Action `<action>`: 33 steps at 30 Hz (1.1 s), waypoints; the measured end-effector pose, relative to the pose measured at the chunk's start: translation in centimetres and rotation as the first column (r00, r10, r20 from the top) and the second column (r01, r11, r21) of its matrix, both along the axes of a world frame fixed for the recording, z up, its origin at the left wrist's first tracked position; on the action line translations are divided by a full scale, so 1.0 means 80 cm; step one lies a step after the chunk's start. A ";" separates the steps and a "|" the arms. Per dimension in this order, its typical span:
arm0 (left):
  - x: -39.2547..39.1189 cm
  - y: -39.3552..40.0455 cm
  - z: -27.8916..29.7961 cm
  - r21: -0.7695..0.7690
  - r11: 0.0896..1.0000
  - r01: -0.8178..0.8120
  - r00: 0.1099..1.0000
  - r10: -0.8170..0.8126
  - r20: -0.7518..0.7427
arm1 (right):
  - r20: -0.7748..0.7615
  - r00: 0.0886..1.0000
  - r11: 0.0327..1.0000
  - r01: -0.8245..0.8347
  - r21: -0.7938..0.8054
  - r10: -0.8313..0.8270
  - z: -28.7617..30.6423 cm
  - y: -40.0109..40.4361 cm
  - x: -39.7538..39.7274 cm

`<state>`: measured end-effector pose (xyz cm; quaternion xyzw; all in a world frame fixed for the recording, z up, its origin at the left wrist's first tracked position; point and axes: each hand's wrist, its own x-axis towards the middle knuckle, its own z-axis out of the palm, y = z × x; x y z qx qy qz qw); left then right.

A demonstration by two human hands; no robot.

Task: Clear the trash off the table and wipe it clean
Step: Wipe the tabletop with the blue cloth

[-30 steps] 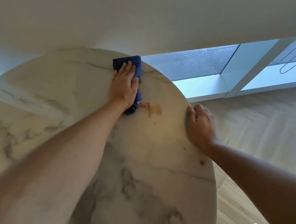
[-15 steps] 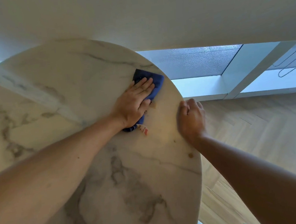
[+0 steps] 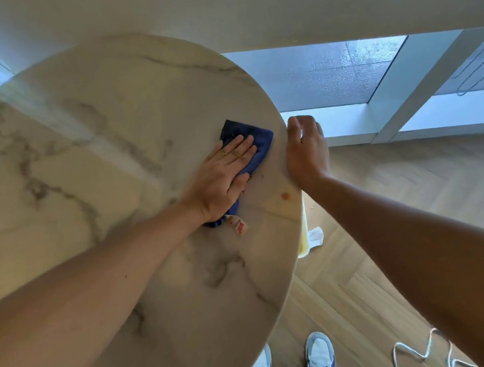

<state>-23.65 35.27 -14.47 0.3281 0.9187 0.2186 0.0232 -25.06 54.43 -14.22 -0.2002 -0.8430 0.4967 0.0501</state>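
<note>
Fingers (image 3: 238, 147) on the left hand (image 3: 222, 179) are laid out straight and close together, flat on top of a folded blue cloth (image 3: 256, 144), so it's a press rather than a grab. The thumb lies along the near side of the cloth. The cloth sits on the round marble desk (image 3: 113, 167) close to its right edge, with its far corner poking out past the fingertips and a bit of it showing under the wrist. A small white tag with red print (image 3: 239, 227) sticks out from that near end and lies on the marble.

The right hand (image 3: 306, 149) is at the desk's right rim, just beside the cloth. Its fingers curl down over the edge; looks like they wrap the rim, but the tips are hidden under it so I can't say how tight the hold is.

There's a brownish stain (image 3: 285, 196) on the marble near the rim, between the two wrists, not covered by the cloth.

Down on the wooden floor (image 3: 415, 195): a crumpled white scrap (image 3: 315, 237) next to something yellow (image 3: 303, 248) mostly hidden by the desk edge, a pair of white and blue shoes (image 3: 319, 360), and a wavy white cord (image 3: 408, 357).
</note>
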 end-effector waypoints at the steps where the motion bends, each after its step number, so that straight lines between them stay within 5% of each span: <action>1: 0.010 -0.001 -0.001 0.000 1.000 0.001 1.000 -0.001 0.006 | -0.019 1.000 1.000 -0.017 0.023 0.017 -0.002 0.007 0.010; 12: 0.141 -0.033 0.001 -0.030 0.999 -0.025 0.999 0.026 0.035 | 0.000 0.993 0.981 -0.114 0.157 0.116 -0.004 0.058 0.110; 17: 0.213 -0.038 -0.005 -0.018 0.967 -0.253 0.967 0.253 0.020 | 0.013 0.993 0.987 -0.122 0.103 0.121 -0.007 0.065 0.140; 23: 0.280 0.010 -0.010 -0.007 0.723 -0.691 0.722 0.691 0.023 | 0.104 0.992 0.997 -0.077 0.014 0.075 -0.029 0.076 0.195; 29: 0.263 0.063 -0.004 0.019 0.482 -0.876 0.482 0.873 0.066 | 0.228 0.973 1.000 0.028 -0.010 -0.025 -0.053 0.106 0.240; 33: 0.237 0.090 -0.001 0.032 0.396 -0.918 0.397 0.916 0.048 | 0.358 0.930 0.996 0.092 0.000 -0.086 -0.079 0.130 0.283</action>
